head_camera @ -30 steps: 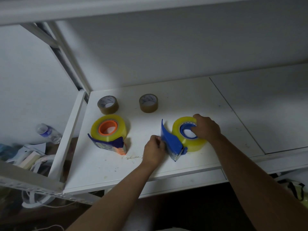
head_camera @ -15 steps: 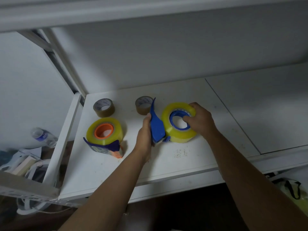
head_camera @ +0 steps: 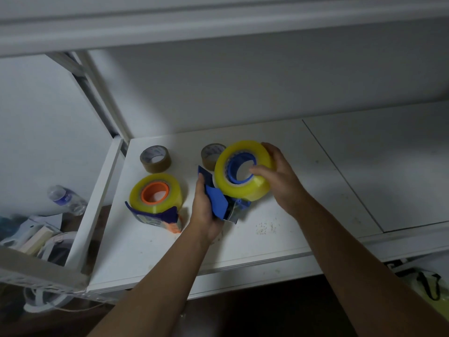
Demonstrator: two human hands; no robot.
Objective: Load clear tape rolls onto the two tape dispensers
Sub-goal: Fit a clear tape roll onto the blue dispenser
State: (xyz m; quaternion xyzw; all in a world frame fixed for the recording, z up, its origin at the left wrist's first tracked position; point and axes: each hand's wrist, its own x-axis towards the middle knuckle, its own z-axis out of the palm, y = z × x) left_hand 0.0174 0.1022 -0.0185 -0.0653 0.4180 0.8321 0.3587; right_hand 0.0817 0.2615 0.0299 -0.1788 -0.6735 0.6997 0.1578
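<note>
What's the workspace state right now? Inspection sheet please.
Surface: white shelf board, speckled near the front.
Job's things: yellowish clear tape roll on blue dispenser, held up; second roll on orange-core dispenser resting on shelf.
Clutter: two brown tape rolls at the back.
Hands: left hand grips blue dispenser; right hand grips its roll.
Cables: nothing seen.
Surroundings: plastic bottle lower left.
</note>
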